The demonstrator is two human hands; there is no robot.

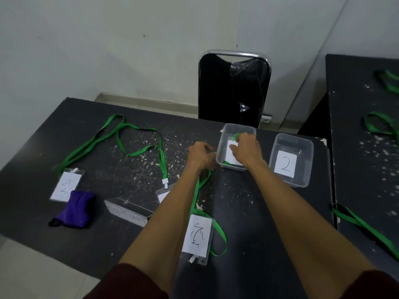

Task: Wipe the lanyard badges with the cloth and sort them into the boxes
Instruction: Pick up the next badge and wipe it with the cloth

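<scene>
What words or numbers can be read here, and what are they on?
"2": on the paper slip in the right box.
On the near badge: handwritten marks, upside down, unreadable.
On the left badge: scribble, too blurred.
The note in the left box: mostly hidden under the right hand, which grips a lanyard.

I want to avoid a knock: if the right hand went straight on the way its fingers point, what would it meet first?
Probably the far wall of the clear plastic box that the right hand reaches into, above a white badge card. Depth is hard to judge from this one view.
</scene>
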